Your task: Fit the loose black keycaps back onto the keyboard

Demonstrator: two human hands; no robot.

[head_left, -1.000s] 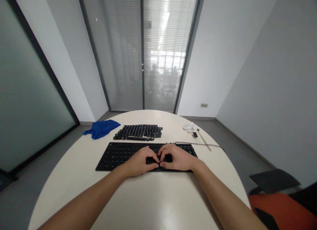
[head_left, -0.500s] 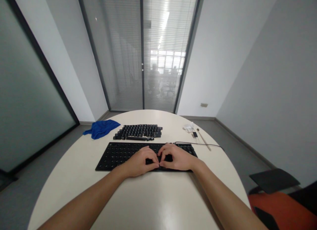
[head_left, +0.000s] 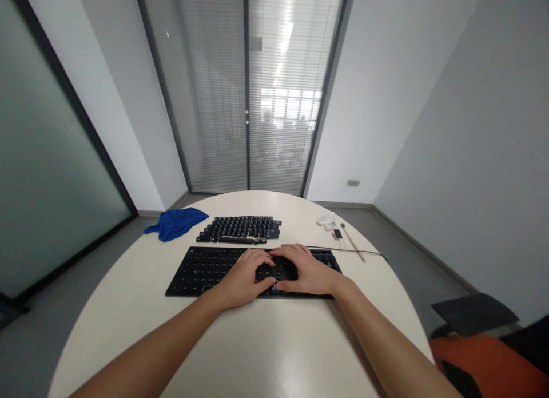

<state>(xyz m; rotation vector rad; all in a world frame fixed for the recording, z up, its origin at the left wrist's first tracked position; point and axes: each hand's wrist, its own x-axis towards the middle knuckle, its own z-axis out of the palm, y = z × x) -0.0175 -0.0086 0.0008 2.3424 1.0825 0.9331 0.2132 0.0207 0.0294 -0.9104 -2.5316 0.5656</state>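
A black keyboard [head_left: 201,271] lies in front of me, most of its left side stripped of keycaps. Over its right-middle part, my left hand [head_left: 246,277] rests with thumb and fingers apart. Facing it, my right hand [head_left: 306,271] curves over the board, its thumb spread from the fingers. Both thumb tips nearly meet at a small key spot near the keyboard's front edge; whether they press on a keycap is too small to tell. Behind the keyboard sit loose black keycaps [head_left: 244,226] laid out in rows, with a long space bar [head_left: 235,239] in front.
A blue cloth [head_left: 178,222] lies at the table's [head_left: 266,341] back left. On the right are a thin brush [head_left: 353,243], a small black piece [head_left: 338,234], crumpled white material [head_left: 326,221] and the keyboard's cable [head_left: 373,252]. An orange chair [head_left: 484,358] stands right of the table.
The fingers of both hands have spread away from the thumbs, out of their earlier pinched shapes. Index fingers have moved toward the back of the keyboard, while the thumbs stay about where they were.
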